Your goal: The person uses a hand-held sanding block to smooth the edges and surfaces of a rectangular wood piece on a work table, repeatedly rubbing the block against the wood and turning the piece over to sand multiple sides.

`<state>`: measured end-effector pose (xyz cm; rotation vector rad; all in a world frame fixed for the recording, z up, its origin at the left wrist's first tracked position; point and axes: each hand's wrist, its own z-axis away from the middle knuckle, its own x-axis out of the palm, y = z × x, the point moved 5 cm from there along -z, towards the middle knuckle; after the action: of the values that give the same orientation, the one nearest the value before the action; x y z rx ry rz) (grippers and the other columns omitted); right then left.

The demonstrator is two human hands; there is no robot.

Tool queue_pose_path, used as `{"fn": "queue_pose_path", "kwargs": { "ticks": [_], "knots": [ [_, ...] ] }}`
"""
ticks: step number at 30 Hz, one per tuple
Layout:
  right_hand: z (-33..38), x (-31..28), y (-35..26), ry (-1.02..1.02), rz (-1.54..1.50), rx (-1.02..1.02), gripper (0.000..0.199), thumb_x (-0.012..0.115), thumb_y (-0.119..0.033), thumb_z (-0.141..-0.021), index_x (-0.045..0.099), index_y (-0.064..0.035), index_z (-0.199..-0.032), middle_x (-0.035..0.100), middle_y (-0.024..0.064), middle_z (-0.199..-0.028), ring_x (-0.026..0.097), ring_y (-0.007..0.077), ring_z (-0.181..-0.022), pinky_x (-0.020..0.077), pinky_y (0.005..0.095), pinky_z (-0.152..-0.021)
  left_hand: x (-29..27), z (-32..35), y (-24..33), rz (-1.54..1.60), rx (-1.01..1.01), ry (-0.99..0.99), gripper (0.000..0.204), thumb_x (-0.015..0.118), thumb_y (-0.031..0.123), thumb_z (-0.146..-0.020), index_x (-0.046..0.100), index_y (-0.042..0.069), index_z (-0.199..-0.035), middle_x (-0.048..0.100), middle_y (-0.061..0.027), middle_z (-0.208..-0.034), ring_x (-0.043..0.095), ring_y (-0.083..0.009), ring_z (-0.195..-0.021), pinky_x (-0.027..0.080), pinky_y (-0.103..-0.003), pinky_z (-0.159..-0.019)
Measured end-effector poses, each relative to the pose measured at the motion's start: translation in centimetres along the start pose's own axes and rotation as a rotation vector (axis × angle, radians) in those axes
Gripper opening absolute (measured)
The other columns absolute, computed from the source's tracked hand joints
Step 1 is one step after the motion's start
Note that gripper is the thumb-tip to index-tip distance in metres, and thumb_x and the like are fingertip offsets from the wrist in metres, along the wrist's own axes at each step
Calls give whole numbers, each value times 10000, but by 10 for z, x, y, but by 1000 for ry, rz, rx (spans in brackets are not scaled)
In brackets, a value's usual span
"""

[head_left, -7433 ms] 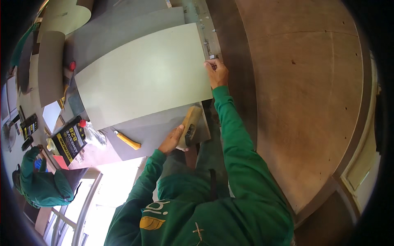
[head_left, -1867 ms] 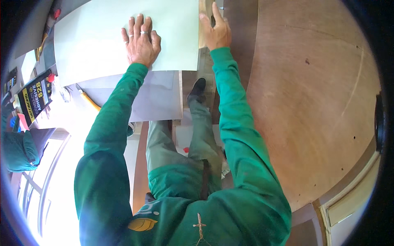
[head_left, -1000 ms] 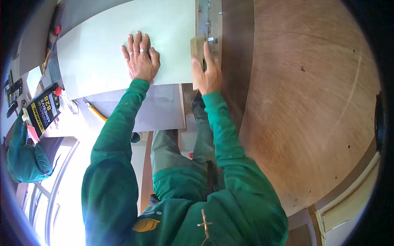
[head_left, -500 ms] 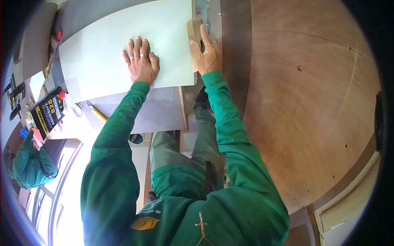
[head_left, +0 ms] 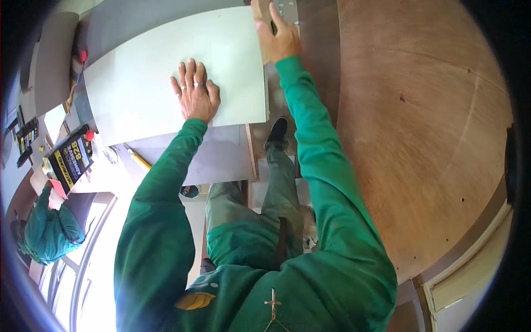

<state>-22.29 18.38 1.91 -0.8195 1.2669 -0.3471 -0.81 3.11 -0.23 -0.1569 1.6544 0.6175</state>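
Observation:
A pale, whitish panel (head_left: pixel 138 77) lies across the work surface in front of me. My left hand (head_left: pixel 197 99) rests flat on its top, fingers stretched out. My right hand (head_left: pixel 285 41) is at the panel's right edge, gripping a tan sanding block (head_left: pixel 262 11) along that edge. The block's far end is cut off by the top of the picture, and its underside is hidden by the hand. Beneath the panel, a grey board (head_left: pixel 221 155) sticks out toward me.
A yellow-handled knife (head_left: pixel 138 159) lies on the grey board to the left. Beyond it stands a black and yellow adhesive tin (head_left: pixel 71 157). A co-worker (head_left: pixel 47 232) in green is at the far left. A large brown wooden sheet (head_left: pixel 409 166) takes up the right side.
My right hand has slid the sanding block away from me along the panel's edge. My left hand stays flat on the panel; the whole view has shifted slightly.

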Motion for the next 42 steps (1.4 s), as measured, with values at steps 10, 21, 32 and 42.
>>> {"fn": "queue_pose_path", "kwargs": {
  "ticks": [10, 21, 32, 42],
  "knots": [
    [219, -13, 10, -86, -108, 115, 715, 670, -352, -955, 419, -136, -1589, 632, 283, -1176, 626, 456, -1035, 497, 540, -937, -6, 4, -6, 20, -23, 11, 594, 539, 258, -926, 439, 147, -1501, 379, -109, -1622, 209, -352, -1572, 54, -632, -1259],
    [179, -11, 8, -30, -137, 40, 695, 665, -385, -953, 437, -213, -1586, 601, 330, -1208, 621, 464, -1059, 511, 531, -954, -7, 5, -4, -57, -31, -52, 606, 509, 241, -944, 412, 116, -1529, 349, -120, -1637, 191, -337, -1579, 45, -598, -1268],
    [139, -1, 19, -43, -139, 57, 687, 692, -371, -939, 464, -226, -1571, 598, 238, -1095, 601, 397, -1028, 491, 515, -944, -4, -3, -6, -4, -17, 5, 600, 517, 233, -937, 429, 119, -1519, 356, -132, -1637, 196, -356, -1576, 47, -603, -1264],
    [5, -1, -8, 11, -75, 40, 677, 662, -475, -934, 497, -231, -1544, 612, 276, -1079, 607, 452, -1008, 492, 540, -879, -1, -2, 4, -15, 6, -16, 612, 503, 241, -939, 412, 111, -1530, 358, -133, -1634, 188, -354, -1579, 39, -601, -1266]
  ]
}}
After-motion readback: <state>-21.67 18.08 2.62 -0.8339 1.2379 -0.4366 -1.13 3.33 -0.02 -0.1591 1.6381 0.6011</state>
